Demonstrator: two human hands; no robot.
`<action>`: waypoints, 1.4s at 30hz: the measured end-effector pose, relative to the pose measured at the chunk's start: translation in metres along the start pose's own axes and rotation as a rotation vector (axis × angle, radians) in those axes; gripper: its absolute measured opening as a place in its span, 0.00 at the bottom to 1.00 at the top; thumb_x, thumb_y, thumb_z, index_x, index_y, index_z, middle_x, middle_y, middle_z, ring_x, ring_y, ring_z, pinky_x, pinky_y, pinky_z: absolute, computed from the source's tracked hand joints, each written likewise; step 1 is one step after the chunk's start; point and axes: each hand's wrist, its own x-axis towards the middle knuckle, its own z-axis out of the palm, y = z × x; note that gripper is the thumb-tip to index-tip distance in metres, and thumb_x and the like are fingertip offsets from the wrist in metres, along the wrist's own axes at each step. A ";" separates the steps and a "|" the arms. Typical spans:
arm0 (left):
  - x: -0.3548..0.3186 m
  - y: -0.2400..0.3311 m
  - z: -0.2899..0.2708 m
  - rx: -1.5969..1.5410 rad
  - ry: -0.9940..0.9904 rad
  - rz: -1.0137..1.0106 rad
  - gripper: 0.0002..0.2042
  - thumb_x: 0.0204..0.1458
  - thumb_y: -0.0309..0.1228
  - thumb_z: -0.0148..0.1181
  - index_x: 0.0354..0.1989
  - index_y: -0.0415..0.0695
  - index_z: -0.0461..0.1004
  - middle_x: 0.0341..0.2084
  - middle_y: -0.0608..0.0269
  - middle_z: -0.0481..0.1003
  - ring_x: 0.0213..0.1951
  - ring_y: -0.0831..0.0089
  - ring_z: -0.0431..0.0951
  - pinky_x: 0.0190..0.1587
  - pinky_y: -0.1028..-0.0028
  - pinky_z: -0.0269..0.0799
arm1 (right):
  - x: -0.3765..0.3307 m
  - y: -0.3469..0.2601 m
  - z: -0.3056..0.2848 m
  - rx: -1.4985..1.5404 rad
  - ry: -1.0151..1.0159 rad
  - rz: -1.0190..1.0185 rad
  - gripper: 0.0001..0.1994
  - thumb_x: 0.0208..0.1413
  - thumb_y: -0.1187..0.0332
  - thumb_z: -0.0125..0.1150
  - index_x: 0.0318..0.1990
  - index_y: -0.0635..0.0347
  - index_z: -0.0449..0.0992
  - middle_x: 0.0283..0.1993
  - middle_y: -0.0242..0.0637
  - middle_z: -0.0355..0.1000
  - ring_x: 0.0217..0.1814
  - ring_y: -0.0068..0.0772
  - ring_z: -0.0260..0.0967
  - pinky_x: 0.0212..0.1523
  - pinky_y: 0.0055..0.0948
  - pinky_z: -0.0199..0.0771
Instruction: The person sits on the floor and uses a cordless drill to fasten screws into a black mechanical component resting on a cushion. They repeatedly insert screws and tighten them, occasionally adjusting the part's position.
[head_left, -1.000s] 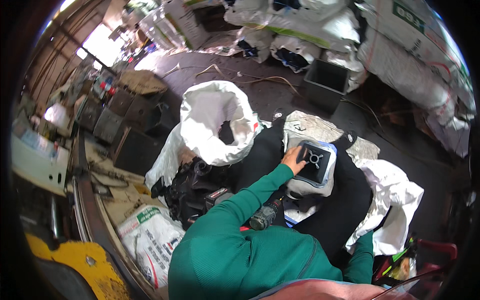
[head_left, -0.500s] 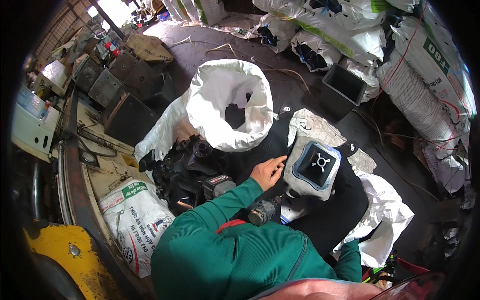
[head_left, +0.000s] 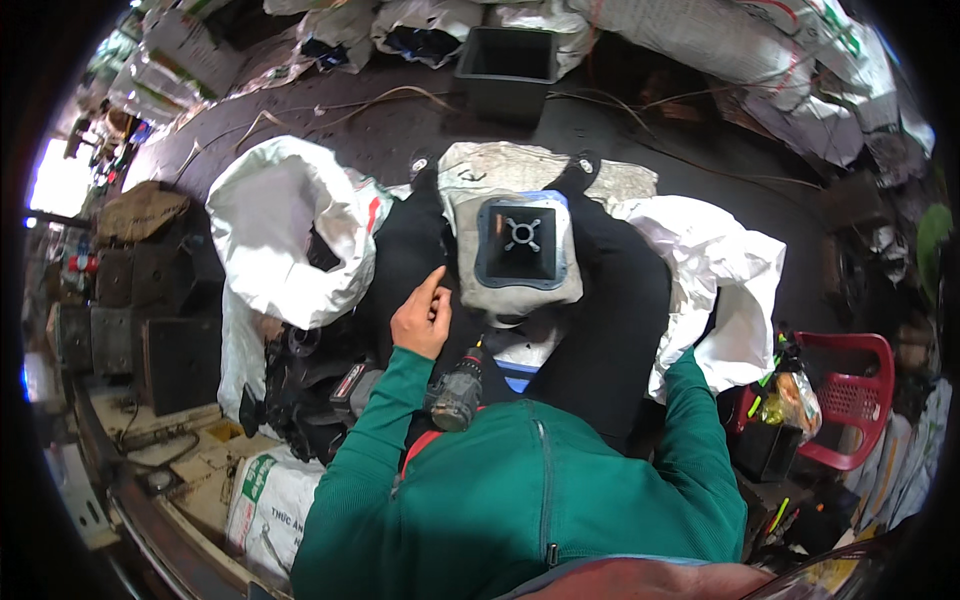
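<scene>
My left hand (head_left: 423,318) hangs over my left thigh with its fingers loosely apart, holding nothing. Just right of it, a black square hollow plastic part (head_left: 545,262) with a pale four-armed piece inside sits on a grey cloth-covered block (head_left: 520,300) between my legs. A cordless drill (head_left: 458,395) lies across my lap by my left wrist, its bit toward the block. My right sleeve (head_left: 685,375) runs into the mouth of a white woven sack (head_left: 735,265); the sack hides my right hand.
Left of my legs stands an open white sack (head_left: 290,240), with black plastic parts (head_left: 310,365) piled near it. A black bin (head_left: 505,75) stands ahead, before stuffed sacks. On the right is a red plastic chair (head_left: 850,400). Cables (head_left: 400,92) cross the floor.
My view has swung to the right, so the scene sits further left and the red chair shows. My left hand stays empty beside the black part. My right forearm now shows reaching into the sack.
</scene>
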 end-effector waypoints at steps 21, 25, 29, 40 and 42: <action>0.004 -0.007 0.004 -0.050 -0.057 0.000 0.19 0.51 0.22 0.57 0.54 0.41 0.71 0.24 0.65 0.75 0.19 0.81 0.67 0.23 0.80 0.65 | -0.002 -0.005 -0.028 -0.028 0.011 0.089 0.25 0.49 0.49 0.53 0.40 0.64 0.78 0.41 0.54 0.74 0.46 0.55 0.72 0.49 0.44 0.71; 0.003 -0.007 -0.002 -0.081 -0.094 0.015 0.18 0.52 0.22 0.57 0.53 0.41 0.71 0.24 0.64 0.75 0.21 0.81 0.69 0.25 0.79 0.67 | -0.019 -0.024 -0.099 -0.128 0.229 0.039 0.25 0.48 0.48 0.53 0.40 0.64 0.78 0.40 0.55 0.74 0.46 0.56 0.72 0.48 0.44 0.71; 0.004 -0.007 -0.005 -0.068 -0.133 -0.022 0.16 0.53 0.23 0.56 0.52 0.40 0.72 0.27 0.61 0.77 0.24 0.79 0.75 0.28 0.78 0.71 | -0.094 -0.036 -0.217 0.252 0.560 -0.175 0.15 0.48 0.59 0.60 0.32 0.63 0.79 0.25 0.38 0.75 0.27 0.31 0.72 0.32 0.30 0.70; -0.015 0.025 -0.070 -0.144 -0.748 -0.309 0.19 0.52 0.25 0.57 0.54 0.38 0.69 0.40 0.57 0.77 0.44 0.73 0.76 0.49 0.73 0.69 | -0.107 -0.294 -0.008 0.711 -0.360 -0.499 0.17 0.50 0.56 0.60 0.33 0.63 0.80 0.24 0.37 0.74 0.29 0.29 0.71 0.36 0.30 0.71; -0.031 0.028 -0.098 0.004 -0.984 -0.354 0.24 0.47 0.24 0.57 0.56 0.40 0.68 0.44 0.54 0.75 0.48 0.66 0.75 0.52 0.69 0.68 | -0.098 -0.304 0.023 0.680 -0.350 -0.383 0.16 0.50 0.56 0.61 0.34 0.62 0.80 0.23 0.36 0.73 0.28 0.27 0.72 0.34 0.29 0.71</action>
